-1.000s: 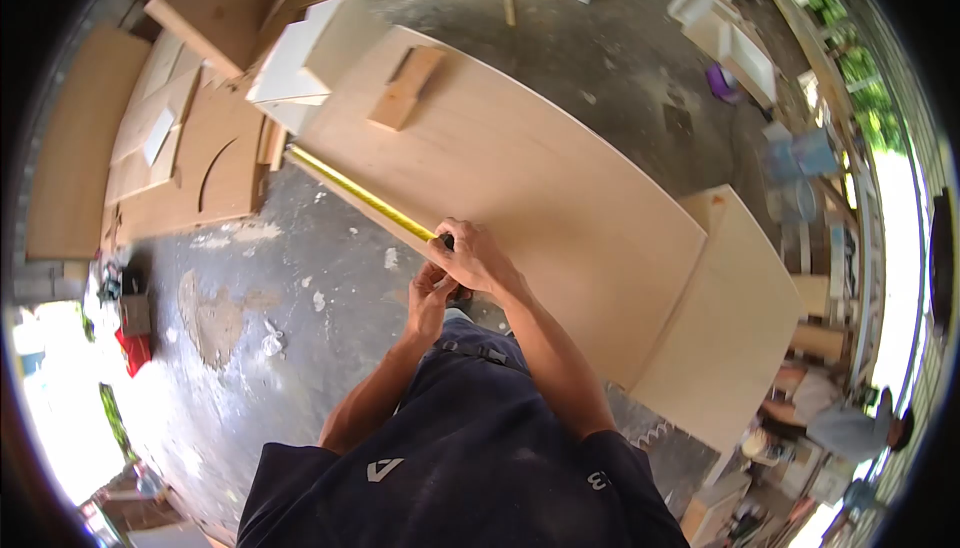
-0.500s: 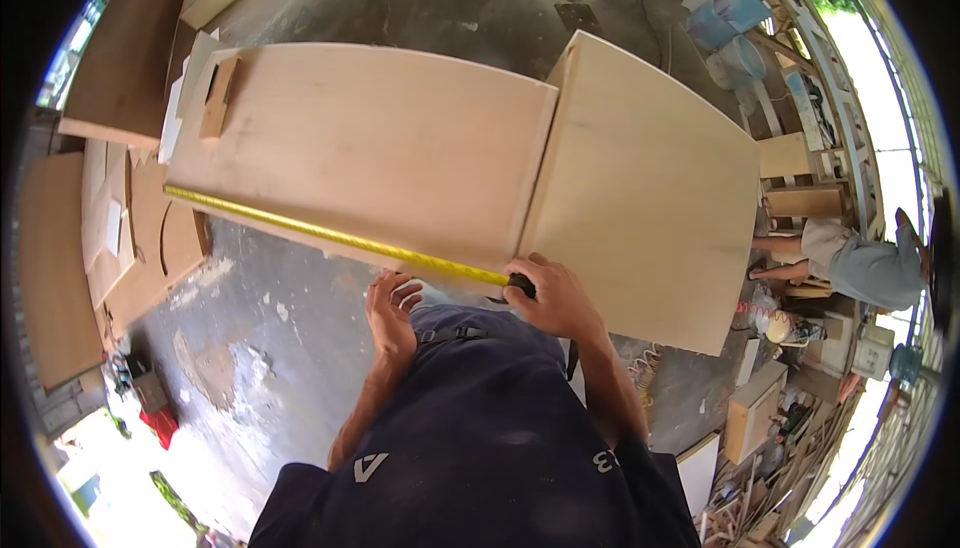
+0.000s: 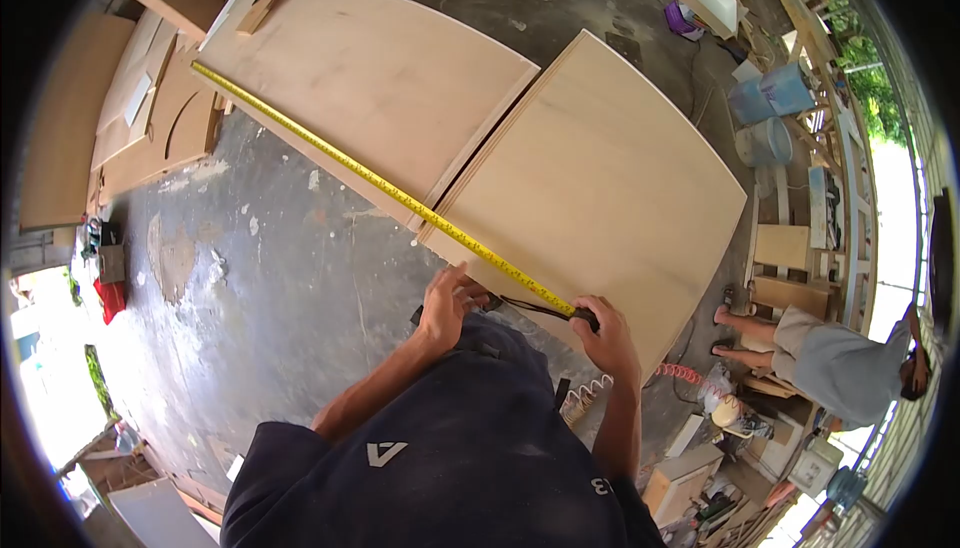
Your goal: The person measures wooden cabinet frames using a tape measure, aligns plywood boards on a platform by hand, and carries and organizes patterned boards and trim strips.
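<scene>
Floor spreads widely along your left, from beside your body out to the boards at the far left, and another stretch runs past the far edges of the panels. On your right, room is tighter: a coiled red hose lies near the right panel's near corner, and a person in a grey top is beyond it, beside timber and shelving.

The left panel and the right panel meet almost edge to edge, with a narrow dark gap between them. Your tape measure runs from the left panel's far-left corner, along its edge, across that gap and over the right panel, to the black case in your right hand. That hand is curled around the case, thumb and fingers closed on it. Your left hand is partly open, fingers loosely bent, beside the right panel's near-left edge and a little below the blade; you cannot tell whether it touches anything.

The blade is yellow with dark markings. Both panels are smooth, pale wood with faint grain and straight sides. A wooden block rests toward the left panel's far end. The grey concrete carries pale splashes and a rough tan patch.
</scene>
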`<state>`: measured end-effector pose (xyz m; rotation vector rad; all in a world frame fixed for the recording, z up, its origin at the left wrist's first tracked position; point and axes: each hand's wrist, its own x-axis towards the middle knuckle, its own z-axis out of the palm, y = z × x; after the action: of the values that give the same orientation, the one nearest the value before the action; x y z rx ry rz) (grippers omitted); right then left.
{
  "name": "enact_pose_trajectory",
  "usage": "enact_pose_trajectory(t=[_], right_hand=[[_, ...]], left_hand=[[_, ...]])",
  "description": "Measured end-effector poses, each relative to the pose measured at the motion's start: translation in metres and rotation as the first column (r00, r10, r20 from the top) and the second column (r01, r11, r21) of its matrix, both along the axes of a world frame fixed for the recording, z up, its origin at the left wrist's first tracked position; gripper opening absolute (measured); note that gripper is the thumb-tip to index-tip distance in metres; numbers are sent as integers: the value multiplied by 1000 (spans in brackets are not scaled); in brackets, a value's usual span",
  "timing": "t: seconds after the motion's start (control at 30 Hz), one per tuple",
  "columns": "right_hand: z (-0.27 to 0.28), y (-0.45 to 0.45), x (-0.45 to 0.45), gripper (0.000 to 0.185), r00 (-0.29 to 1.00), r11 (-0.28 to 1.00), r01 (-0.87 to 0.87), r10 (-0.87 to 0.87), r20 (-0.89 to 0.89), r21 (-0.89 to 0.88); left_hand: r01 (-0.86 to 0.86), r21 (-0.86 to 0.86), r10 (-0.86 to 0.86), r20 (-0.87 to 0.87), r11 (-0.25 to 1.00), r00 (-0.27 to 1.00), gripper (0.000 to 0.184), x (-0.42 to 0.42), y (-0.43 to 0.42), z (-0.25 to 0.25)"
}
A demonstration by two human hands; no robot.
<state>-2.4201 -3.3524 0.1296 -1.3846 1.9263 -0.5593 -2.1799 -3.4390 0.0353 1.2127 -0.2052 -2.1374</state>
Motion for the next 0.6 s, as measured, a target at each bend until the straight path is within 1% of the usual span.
enact_pose_trajectory(t=[0.03,0.07,0.1,0.13,0.17,0.23,0.27,0.3,0.33,0.37,0.43,0.5,0.53,0.57,0.6], right_hand=[[2,11,-5,24,1000,1000,-19,19,1,-2],[5,22,-9,25,999,999,-1,0,36,38],[6,28,-15,26,997,997,15,-20,69,80],[7,29,-19,26,997,997,0,-6,75,81],[8,29,-24,27,996,995,5,-13,83,95],[8,42,-34,27,995,994,-5,-5,96,110],[9,56,-36,27,993,992,-15,0,120,127],[7,66,-43,27,990,991,-36,17,138,132],[3,75,-52,29,988,992,-81,67,142,98],[5,83,-59,29,985,991,-107,94,141,86],[8,101,-77,31,982,992,-123,121,142,10],[7,124,-106,32,978,986,-164,162,134,4],[8,136,-118,32,980,988,-152,148,136,15],[9,147,-130,31,981,990,-139,134,138,25],[10,156,-143,32,981,986,-165,162,103,17]], left_hand=[[-183,-105,195,111,977,974,48,-6,2,-9],[-202,-107,214,112,973,970,48,-7,-3,-7],[-319,-92,328,116,943,937,51,-6,-11,-5],[-427,-76,434,128,901,892,55,-3,-19,-2],[-440,-78,447,133,895,885,55,-3,-27,1],[-578,0,562,231,816,794,57,-3,-40,7],[-590,-3,574,236,807,784,57,-3,-35,13],[-533,-68,531,263,843,806,56,-6,-32,19],[-471,-131,488,295,872,822,55,-11,-29,23],[-493,-141,512,289,859,809,55,-17,-31,21],[-561,-343,652,282,753,704,52,-33,-41,6],[-629,-318,703,266,710,659,50,-29,-48,-33],[-663,-294,725,252,689,641,49,-30,-49,-43],[-671,-294,732,249,681,634,49,-36,-46,-33],[-679,-293,740,298,673,604,48,-40,-42,-22]])
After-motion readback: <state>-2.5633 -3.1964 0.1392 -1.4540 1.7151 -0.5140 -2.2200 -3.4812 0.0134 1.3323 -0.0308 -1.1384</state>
